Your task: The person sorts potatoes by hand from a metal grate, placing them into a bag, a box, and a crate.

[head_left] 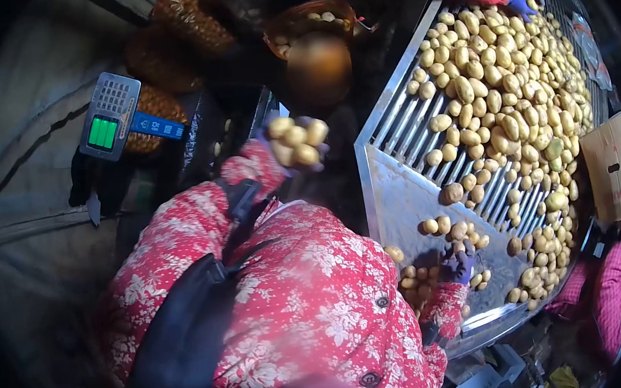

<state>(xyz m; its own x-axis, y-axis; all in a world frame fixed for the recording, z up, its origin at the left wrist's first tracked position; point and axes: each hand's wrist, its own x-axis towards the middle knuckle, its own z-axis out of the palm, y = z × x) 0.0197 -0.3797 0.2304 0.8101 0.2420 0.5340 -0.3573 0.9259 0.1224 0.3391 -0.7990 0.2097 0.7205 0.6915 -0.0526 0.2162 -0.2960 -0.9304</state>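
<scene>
My left hand [322, 154], in a purple glove, is raised away from the sorting table. Several pale yellow potatoes [295, 141] are gathered in it, and they hide most of its fingers. On the smooth metal end of the table [415, 203], my right hand [458, 264], also gloved in purple, rests among loose potatoes. Its fingers look spread and touch or lie close to a small cluster of potatoes [459, 230]. More potatoes [418, 282] lie beside that wrist, partly hidden by the floral sleeve.
A big heap of potatoes [501, 96] covers the slatted rack. A co-worker's gloved hand [521, 2] reaches in at the top; another person's pink sleeve [614, 293] is at lower right. A cardboard box [613, 167], a scale display [108, 115] and filled net sacks [192, 19] stand around.
</scene>
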